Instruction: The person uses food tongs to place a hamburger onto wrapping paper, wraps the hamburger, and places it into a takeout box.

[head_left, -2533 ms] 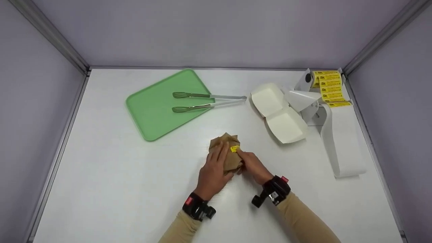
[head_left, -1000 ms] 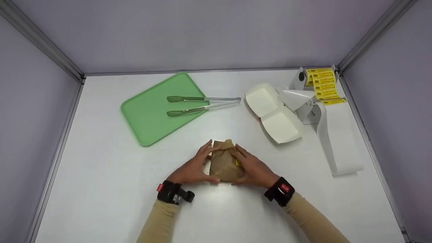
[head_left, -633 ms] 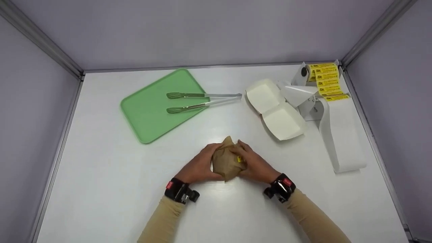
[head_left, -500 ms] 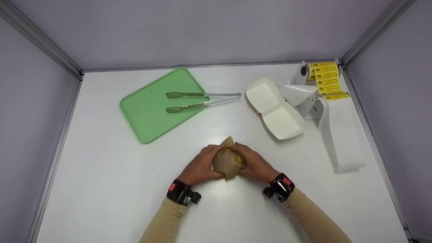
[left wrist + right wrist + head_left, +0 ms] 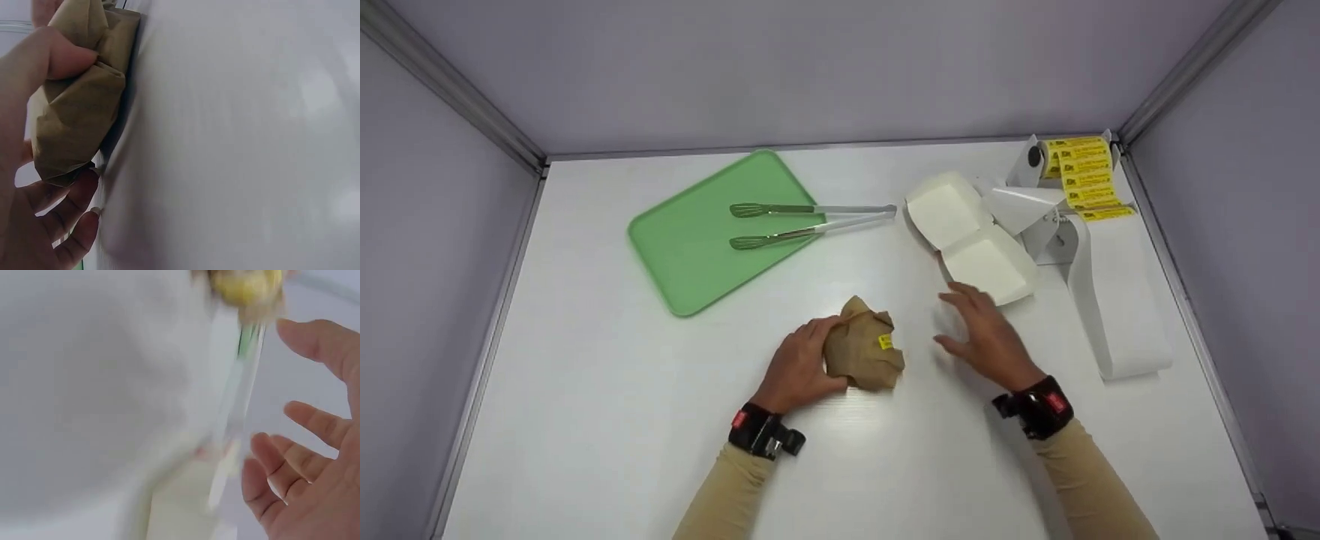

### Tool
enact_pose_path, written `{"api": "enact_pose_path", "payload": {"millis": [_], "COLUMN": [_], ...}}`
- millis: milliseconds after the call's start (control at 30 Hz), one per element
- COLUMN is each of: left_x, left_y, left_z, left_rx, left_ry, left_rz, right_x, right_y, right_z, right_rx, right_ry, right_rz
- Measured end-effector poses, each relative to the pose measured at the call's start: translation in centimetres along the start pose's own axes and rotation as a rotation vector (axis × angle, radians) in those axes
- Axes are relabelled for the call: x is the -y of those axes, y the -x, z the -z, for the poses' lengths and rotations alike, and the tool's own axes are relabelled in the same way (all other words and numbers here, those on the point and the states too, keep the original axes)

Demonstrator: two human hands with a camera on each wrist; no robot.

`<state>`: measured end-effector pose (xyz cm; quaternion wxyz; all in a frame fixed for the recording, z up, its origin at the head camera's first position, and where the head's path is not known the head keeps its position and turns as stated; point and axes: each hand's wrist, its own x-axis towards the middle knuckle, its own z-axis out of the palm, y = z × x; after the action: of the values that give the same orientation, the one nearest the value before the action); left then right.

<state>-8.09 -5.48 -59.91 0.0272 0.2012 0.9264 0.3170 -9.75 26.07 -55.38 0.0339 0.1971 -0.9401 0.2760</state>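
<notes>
My left hand (image 5: 801, 367) grips the left side of a crumpled brown paper package (image 5: 861, 351) on the white table. The left wrist view shows my thumb (image 5: 72, 59) against the near face of the paper, with the fingers round its far side. On the package's right part sits a small yellow sticker (image 5: 886, 342). What the paper wraps is hidden. My right hand (image 5: 988, 341) holds nothing; its fingers are spread and loosely bent, to the right of the package. Its fingertips are near the front corner of an opened white clamshell box (image 5: 990, 264).
A green tray (image 5: 690, 255) lies at the back left, with metal tongs (image 5: 810, 211) across it, their handle end past its edge. At the back right stands a label dispenser (image 5: 1054, 244) with a roll of yellow stickers (image 5: 1086, 176) and a long white backing strip (image 5: 1129, 315).
Both hands were round the package, turning and cupping it. My right hand has since let go and moved right toward the box. The left keeps its hold, and the sticker is uncovered.
</notes>
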Motion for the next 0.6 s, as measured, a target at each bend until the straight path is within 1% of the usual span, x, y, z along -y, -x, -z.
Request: {"api": "enact_pose_path", "payload": {"millis": [67, 100, 167, 267, 333, 433, 500, 600], "left_x": [0.3, 0.5, 0.7, 0.9, 0.9, 0.9, 0.9, 0.8], "left_y": [0.0, 0.1, 0.1, 0.1, 0.0, 0.2, 0.4, 0.9], "left_z": [0.2, 0.3, 0.6, 0.9, 1.1, 1.2, 1.2, 1.1], "left_rx": [-0.033, -0.049, -0.075, -0.098, -0.103, -0.1, -0.092, -0.072], "left_ry": [0.0, 0.0, 0.003, 0.011, 0.021, 0.045, 0.072, 0.119], "left_rz": [0.014, 0.022, 0.04, 0.065, 0.075, 0.09, 0.114, 0.158], "right_x": [-1.6, -2.3, -3.4, -4.1, -3.8, -2.8, -1.8, -0.3], "right_y": [0.3, 0.4, 0.8, 1.3, 1.5, 1.7, 1.8, 2.0], "right_z": [0.7, 0.8, 0.9, 0.5, 0.3, -0.1, -0.2, -0.5], "right_rx": [-0.091, -0.116, -0.137, -0.132, -0.126, -0.118, -0.1, -0.061], "right_ry": [0.094, 0.131, 0.184, 0.192, 0.18, 0.188, 0.202, 0.229], "right_rz": [-0.036, -0.053, -0.082, -0.085, -0.07, -0.03, 0.008, 0.089]}}
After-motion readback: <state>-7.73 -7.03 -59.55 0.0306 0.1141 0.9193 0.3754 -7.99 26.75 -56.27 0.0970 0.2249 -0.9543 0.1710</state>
